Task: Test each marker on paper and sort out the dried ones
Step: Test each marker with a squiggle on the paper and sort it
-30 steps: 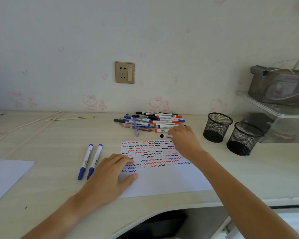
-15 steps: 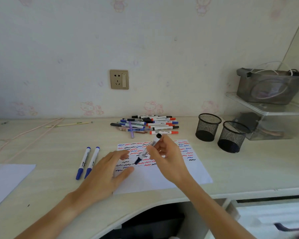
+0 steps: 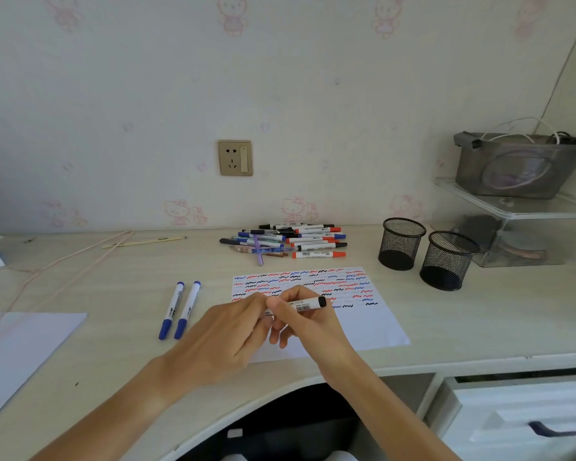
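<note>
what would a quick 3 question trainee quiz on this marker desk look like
1. True or false: both hands grip the same black-ended marker above the scribbled paper.
2. How many blue markers lie side by side left of that paper? A one, B two, C four.
3. Fill in: the two mesh cups stand to the ____ of the marker pile.

Key:
1. True: the left hand pinches one end and the right hand holds the barrel.
2. B
3. right
</note>
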